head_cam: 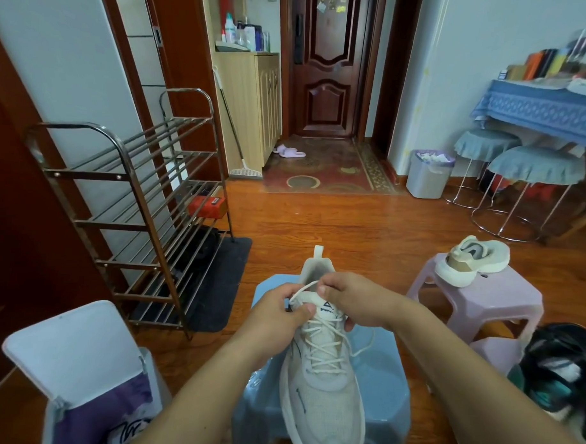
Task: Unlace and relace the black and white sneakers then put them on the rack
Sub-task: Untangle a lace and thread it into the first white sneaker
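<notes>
Both my hands pinch the lace (303, 289) above the sneaker (322, 382) tongue — left hand (279, 316) thumb pressed down, right hand (352, 298) fingers curled.

Place: a home entryway (lived-in)
Evidence: front door (327, 60), shoe rack (142, 213), slippers (290, 151), doormat (323, 166) are seen
</notes>
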{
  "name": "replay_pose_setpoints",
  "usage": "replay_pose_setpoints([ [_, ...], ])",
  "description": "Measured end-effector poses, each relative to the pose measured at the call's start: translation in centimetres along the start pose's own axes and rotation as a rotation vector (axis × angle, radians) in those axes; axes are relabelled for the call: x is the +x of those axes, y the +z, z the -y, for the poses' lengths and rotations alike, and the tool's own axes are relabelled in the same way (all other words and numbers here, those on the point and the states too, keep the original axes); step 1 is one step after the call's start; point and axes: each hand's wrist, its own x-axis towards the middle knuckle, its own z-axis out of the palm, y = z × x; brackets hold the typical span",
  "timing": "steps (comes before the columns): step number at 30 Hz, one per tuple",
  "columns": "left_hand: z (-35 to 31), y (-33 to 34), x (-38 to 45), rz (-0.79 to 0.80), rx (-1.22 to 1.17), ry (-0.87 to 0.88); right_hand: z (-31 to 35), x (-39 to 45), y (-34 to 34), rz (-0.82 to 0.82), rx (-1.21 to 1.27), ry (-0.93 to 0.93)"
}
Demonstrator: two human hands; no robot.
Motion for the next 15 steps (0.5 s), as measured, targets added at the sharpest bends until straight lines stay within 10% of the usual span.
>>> replay_pose_setpoints([
  [5,-0.3,-0.3,-0.2,0.016,0.012,-0.002,-0.2,-0.9,0.5,-0.093,0.063,-0.018],
  [10,-0.8,-0.9,-0.5,0.015,-0.033,0.003,-1.4,-3.4,-3.5,-0.7,0.339,0.104],
  [15,-2.9,0.9,-2.2,-0.35,0.246,0.481,-1.9,-6.5,-4.7,-0.47,0.963,0.265],
])
